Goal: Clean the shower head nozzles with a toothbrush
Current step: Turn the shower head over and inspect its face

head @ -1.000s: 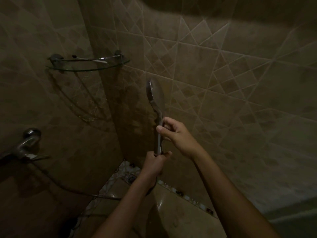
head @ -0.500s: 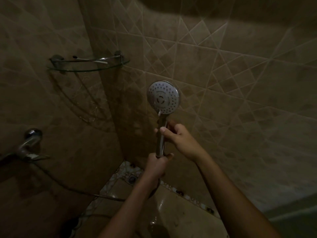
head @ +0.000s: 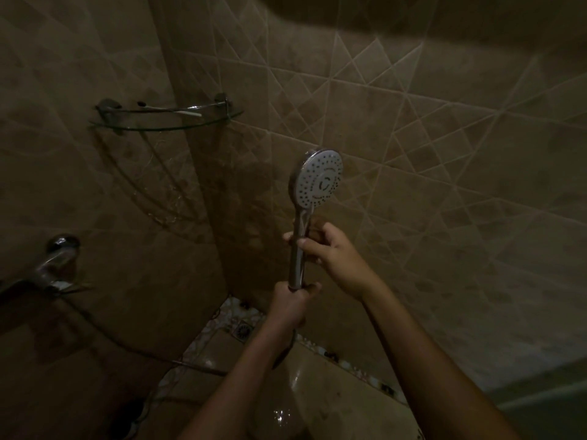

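Observation:
The chrome shower head (head: 319,180) stands upright in front of the tiled corner, its round nozzle face turned toward me and slightly right. My left hand (head: 290,304) grips the bottom of its handle. My right hand (head: 325,249) wraps the upper handle just under the head. A toothbrush (head: 178,110) with a white handle lies on the glass corner shelf, up and left of the shower head, out of both hands.
The glass corner shelf (head: 133,126) with a metal rail hangs on the left wall. A chrome tap (head: 54,262) sticks out low on the left, its hose (head: 152,357) trailing across to the shower handle. A floor drain (head: 243,329) sits in the corner.
The shower head turned from edge-on to showing its nozzle face, then rotated slightly further. Both hands kept their grip on the handle.

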The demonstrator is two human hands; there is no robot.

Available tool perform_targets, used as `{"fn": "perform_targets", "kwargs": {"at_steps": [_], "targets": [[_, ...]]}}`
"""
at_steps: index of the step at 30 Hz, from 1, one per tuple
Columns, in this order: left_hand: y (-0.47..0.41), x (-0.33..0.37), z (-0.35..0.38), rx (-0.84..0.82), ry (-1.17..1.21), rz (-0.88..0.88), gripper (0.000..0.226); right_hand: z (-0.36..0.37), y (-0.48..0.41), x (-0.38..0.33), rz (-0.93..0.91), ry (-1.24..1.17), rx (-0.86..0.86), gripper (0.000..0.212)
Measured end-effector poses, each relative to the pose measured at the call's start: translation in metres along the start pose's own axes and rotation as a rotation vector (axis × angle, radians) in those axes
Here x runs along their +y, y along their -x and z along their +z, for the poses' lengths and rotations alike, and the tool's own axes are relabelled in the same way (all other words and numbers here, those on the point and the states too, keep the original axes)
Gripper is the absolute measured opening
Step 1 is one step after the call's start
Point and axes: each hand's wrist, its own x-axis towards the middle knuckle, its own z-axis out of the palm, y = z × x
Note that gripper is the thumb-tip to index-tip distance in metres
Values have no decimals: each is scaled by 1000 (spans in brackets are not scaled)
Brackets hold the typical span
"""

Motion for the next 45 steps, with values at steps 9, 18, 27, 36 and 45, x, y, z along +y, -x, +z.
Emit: {"fn": "perform_targets", "kwargs": {"at_steps": [9, 18, 27, 36, 45], "targets": [[4, 9, -5, -30, 52, 3, 13, 4, 1, -4, -131, 106, 108, 12], [5, 6, -5, -34, 56, 2, 27, 9, 2, 0, -130, 156, 125, 33], [1, 3, -8, -66, 42, 20, 21, 5, -1, -8, -40, 14, 6, 17], [9, 14, -11, -70, 70, 20, 24, 18, -2, -11, -234, 253, 189, 31], [4, 11, -9, -40, 56, 26, 23, 17, 1, -18, -94, 4, -13, 36]]}}
